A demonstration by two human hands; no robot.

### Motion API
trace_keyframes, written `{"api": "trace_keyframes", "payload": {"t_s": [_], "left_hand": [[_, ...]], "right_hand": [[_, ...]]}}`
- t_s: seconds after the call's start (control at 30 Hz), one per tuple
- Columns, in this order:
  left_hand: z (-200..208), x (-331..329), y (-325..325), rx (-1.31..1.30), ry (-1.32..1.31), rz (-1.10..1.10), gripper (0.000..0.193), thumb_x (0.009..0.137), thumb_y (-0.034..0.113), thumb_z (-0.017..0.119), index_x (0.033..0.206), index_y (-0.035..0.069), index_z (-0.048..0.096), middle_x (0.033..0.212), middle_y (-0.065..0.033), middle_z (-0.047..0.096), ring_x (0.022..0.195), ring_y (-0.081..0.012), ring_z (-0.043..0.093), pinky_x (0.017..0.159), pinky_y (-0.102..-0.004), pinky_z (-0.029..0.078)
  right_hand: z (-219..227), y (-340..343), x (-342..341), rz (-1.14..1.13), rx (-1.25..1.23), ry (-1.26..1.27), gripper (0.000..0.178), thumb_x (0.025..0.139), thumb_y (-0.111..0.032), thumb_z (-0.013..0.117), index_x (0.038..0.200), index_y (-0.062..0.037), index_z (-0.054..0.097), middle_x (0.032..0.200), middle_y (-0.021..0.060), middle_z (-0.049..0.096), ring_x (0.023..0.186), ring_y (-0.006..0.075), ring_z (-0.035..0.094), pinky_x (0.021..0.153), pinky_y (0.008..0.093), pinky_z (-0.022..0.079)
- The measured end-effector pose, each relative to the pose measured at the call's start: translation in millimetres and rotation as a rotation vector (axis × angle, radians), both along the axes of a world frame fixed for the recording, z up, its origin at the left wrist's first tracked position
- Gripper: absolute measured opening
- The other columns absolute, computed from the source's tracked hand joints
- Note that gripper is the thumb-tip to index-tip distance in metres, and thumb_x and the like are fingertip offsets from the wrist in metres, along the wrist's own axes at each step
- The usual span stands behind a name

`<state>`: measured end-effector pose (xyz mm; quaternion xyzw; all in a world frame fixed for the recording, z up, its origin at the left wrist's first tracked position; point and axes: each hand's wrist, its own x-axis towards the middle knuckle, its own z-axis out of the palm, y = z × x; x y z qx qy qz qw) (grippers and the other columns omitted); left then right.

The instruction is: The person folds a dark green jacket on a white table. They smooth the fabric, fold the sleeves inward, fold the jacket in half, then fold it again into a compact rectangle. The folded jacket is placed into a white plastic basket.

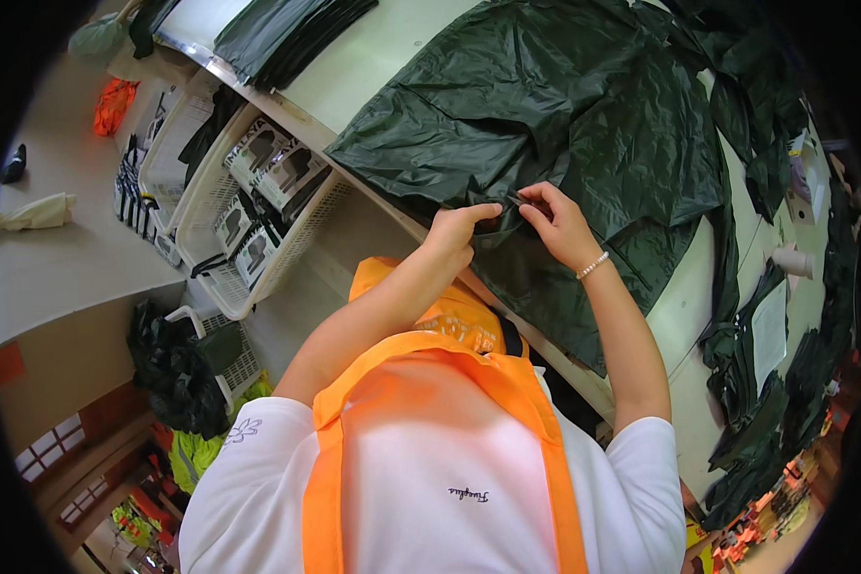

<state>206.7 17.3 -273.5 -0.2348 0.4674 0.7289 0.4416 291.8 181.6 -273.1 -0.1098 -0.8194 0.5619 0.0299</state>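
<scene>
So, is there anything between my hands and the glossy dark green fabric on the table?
Nothing visible. Your right hand pinches the glossy dark green fabric directly, and your left hand touches it alongside, with no other item between.

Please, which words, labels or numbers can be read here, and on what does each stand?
I leave wording uncopied; text stands on:
White shirt: dark script, upside down.
Orange apron: pale lettering, not clearly readable.
Packages in the white basket: large capitals; smaller print unreadable.
White sheet at right: any print too small.
Dark green material: none seen.
</scene>
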Motion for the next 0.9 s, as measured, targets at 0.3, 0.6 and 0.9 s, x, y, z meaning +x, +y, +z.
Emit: {"api": "trace_keyframes", "payload": {"t_s": [0.3, 0.6, 0.9], "left_hand": [[6, -2, -1, 0.070, -0.024, -0.031, 0.014, 0.072, -0.001, 0.071, 0.084, -0.001, 0.063, 0.081, -0.0082, 0.064, 0.069, -0.0185, 0.063, 0.061, -0.0302, 0.052], [8, -2, 2, 0.000, 0.013, -0.083, 0.016, 0.073, 0.005, 0.073, 0.085, 0.001, 0.064, 0.079, -0.0065, 0.063, 0.064, -0.0174, 0.060, 0.056, -0.0282, 0.049], [-26, 9, -41, -0.043, 0.087, -0.151, 0.022, 0.079, 0.013, 0.070, 0.094, 0.000, 0.060, 0.080, -0.0061, 0.064, 0.061, -0.0176, 0.061, 0.051, -0.0280, 0.047]], "right_hand": [[12, -1, 2, 0.046, -0.039, 0.081, 0.018, 0.083, -0.001, 0.063, 0.101, 0.0004, 0.060, 0.094, 0.0027, 0.054, 0.082, 0.0085, 0.055, 0.073, 0.0206, 0.045], [10, 1, 8, -0.074, 0.083, 0.170, 0.015, 0.081, -0.003, 0.066, 0.096, -0.0015, 0.062, 0.088, 0.0038, 0.056, 0.075, 0.0114, 0.056, 0.067, 0.0222, 0.045], [-101, 138, 285, -1.353, 0.625, -0.285, 0.027, 0.085, -0.020, 0.066, 0.105, -0.0026, 0.065, 0.101, 0.0123, 0.063, 0.088, 0.0219, 0.062, 0.078, 0.0307, 0.049]]}}
